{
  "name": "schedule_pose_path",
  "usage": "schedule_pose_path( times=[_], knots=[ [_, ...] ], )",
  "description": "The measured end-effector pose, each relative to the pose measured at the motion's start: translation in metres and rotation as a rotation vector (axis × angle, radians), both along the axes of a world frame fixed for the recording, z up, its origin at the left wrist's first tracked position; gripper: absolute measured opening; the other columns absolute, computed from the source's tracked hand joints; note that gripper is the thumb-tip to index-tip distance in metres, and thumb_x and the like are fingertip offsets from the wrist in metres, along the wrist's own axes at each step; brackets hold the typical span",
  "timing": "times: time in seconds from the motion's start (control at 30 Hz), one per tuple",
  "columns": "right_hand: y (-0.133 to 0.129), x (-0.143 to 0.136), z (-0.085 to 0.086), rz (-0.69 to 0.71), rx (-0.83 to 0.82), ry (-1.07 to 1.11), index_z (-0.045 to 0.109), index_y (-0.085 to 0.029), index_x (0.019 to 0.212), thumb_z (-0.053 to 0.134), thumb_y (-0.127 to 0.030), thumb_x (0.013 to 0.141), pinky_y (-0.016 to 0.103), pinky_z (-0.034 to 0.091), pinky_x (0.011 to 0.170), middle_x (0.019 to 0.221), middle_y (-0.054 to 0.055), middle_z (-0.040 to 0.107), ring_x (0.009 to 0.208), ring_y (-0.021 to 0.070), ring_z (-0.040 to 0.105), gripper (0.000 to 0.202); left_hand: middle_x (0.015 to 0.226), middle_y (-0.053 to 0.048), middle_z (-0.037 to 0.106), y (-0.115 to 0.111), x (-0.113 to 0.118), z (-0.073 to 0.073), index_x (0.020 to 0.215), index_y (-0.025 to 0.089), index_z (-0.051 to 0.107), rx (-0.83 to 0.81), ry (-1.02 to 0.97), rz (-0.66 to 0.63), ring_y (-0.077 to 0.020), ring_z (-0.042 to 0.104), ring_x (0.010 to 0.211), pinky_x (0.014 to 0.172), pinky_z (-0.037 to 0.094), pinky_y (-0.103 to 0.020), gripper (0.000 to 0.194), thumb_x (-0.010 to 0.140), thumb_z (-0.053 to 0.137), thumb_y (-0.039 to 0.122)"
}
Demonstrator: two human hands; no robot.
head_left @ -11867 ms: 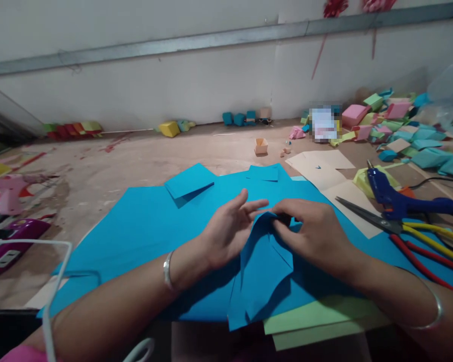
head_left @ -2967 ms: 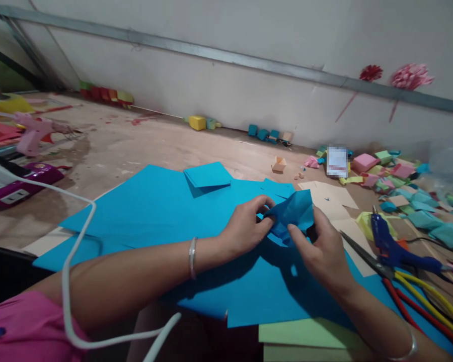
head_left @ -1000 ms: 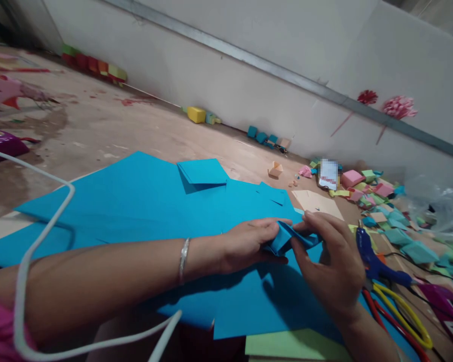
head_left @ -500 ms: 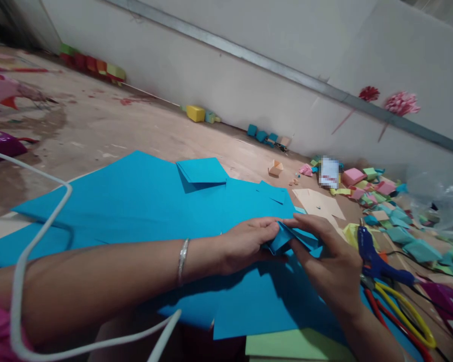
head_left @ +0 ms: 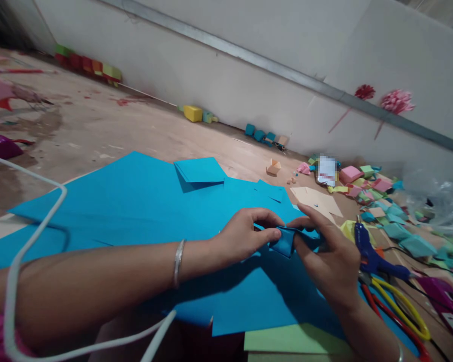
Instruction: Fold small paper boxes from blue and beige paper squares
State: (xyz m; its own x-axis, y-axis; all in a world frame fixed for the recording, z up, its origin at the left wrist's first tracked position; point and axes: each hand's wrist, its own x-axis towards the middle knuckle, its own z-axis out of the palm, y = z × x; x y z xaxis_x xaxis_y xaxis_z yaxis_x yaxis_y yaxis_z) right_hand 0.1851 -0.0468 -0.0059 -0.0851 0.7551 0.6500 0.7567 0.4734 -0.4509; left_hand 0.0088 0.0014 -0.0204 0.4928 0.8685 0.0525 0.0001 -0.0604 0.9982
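A small folded blue paper piece [head_left: 284, 243] is held between both hands above large blue paper sheets [head_left: 143, 201]. My left hand [head_left: 245, 234] pinches its left edge between thumb and fingers. On the other side, my right hand [head_left: 328, 256] grips it, thumb below and fingers above; part of the paper is hidden by those fingers. Behind the hands lie a folded blue paper square [head_left: 202, 170] and a small cut blue paper piece [head_left: 270, 191]. Green paper [head_left: 294, 341] shows under the blue sheets at the front.
A blue glue gun [head_left: 373, 256] and scissors with red and yellow handles [head_left: 402, 306] lie at the right, beside a purple power strip [head_left: 443, 301]. Many coloured paper boxes [head_left: 415, 246] are heaped there. A white cable [head_left: 33, 236] loops across the left. A wall closes off the back.
The folded blue piece has turned slightly, showing a flatter square face. My left fingers have lifted and arched, with the thumb now at its left edge. The view has shifted slightly.
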Motion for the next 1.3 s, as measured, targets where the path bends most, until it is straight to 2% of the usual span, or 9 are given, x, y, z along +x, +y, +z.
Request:
schedule_pose_path(
  times=[0.17,0.27,0.47,0.63,0.73,0.87,0.97,1.13,1.3],
  knots=[
    [0.002,-0.001,0.000,-0.008,-0.048,-0.054,0.051,-0.028,0.135,0.063,-0.013,0.081,0.028,0.055,0.077,0.090,-0.003,0.072,0.081,0.0141,0.067,0.057,0.089,-0.004,0.072,0.002,-0.003,0.002,0.083,0.019,0.076,0.353,0.134,0.092,-0.0178,0.064,0.086,0.077,0.050,-0.030,0.010,0.078,0.068,0.015],
    [0.002,-0.001,0.000,-0.013,-0.070,-0.047,0.049,-0.029,0.137,0.063,-0.013,0.081,0.027,0.055,0.076,0.091,-0.003,0.072,0.083,0.0146,0.068,0.060,0.088,-0.005,0.071,0.002,-0.006,0.005,0.083,0.018,0.075,0.533,0.200,0.072,-0.0171,0.064,0.084,0.077,0.050,-0.030,0.008,0.080,0.068,0.013],
    [0.002,-0.001,-0.002,0.010,-0.048,0.005,0.046,-0.029,0.139,0.062,-0.012,0.080,0.027,0.055,0.077,0.096,-0.001,0.070,0.086,0.0141,0.067,0.063,0.088,-0.005,0.070,0.001,-0.008,0.009,0.088,0.016,0.073,0.661,0.179,0.036,-0.0163,0.063,0.084,0.076,0.048,-0.028,0.007,0.082,0.070,0.017],
    [0.002,-0.002,-0.003,0.059,-0.075,-0.006,0.049,-0.029,0.136,0.062,-0.012,0.080,0.027,0.056,0.075,0.091,-0.002,0.070,0.079,0.0133,0.066,0.060,0.079,-0.003,0.069,0.003,-0.006,0.008,0.078,0.015,0.072,0.556,0.158,0.019,-0.0142,0.061,0.078,0.072,0.046,-0.027,0.005,0.082,0.068,0.013],
    [0.000,-0.003,-0.001,0.096,-0.125,0.051,0.047,-0.029,0.138,0.062,-0.013,0.081,0.031,0.055,0.082,0.098,0.000,0.070,0.088,0.0156,0.067,0.061,0.077,-0.002,0.068,0.005,-0.006,0.008,0.073,0.017,0.072,0.434,0.100,0.024,-0.0145,0.060,0.078,0.072,0.046,-0.027,0.008,0.080,0.069,0.015],
    [0.001,-0.003,0.005,0.115,-0.095,0.360,0.045,-0.027,0.138,0.063,-0.019,0.083,0.037,0.052,0.090,0.116,0.006,0.064,0.106,0.0207,0.062,0.058,0.078,-0.003,0.066,0.009,-0.006,0.008,0.067,0.017,0.072,0.208,-0.020,0.084,-0.0146,0.060,0.076,0.072,0.047,-0.028,0.011,0.077,0.070,0.020],
    [0.005,0.001,0.008,0.090,-0.032,0.590,0.054,-0.026,0.125,0.057,-0.023,0.089,0.035,0.052,0.084,0.113,0.007,0.064,0.104,0.0203,0.062,0.036,0.081,-0.003,0.066,0.011,-0.005,0.009,0.067,0.017,0.072,0.029,-0.103,0.141,-0.0131,0.057,0.071,0.065,0.047,-0.027,0.013,0.076,0.071,0.026],
    [0.011,0.008,0.007,-0.007,-0.222,0.500,0.063,-0.021,0.101,0.066,-0.028,0.083,0.032,0.051,0.080,0.104,0.006,0.065,0.098,0.0201,0.062,0.020,0.080,-0.002,0.065,0.010,-0.003,0.010,0.069,0.016,0.070,-0.114,-0.203,0.209,-0.0125,0.056,0.071,0.066,0.048,-0.027,0.016,0.073,0.073,0.031],
    [0.012,0.008,0.005,0.020,-0.399,0.410,0.066,-0.020,0.092,0.066,-0.030,0.082,0.032,0.052,0.075,0.090,0.004,0.067,0.083,0.0182,0.063,0.014,0.075,-0.002,0.064,0.010,-0.002,0.010,0.069,0.016,0.071,-0.076,-0.198,0.222,-0.0119,0.055,0.067,0.063,0.047,-0.026,0.015,0.073,0.073,0.030]
  ],
)
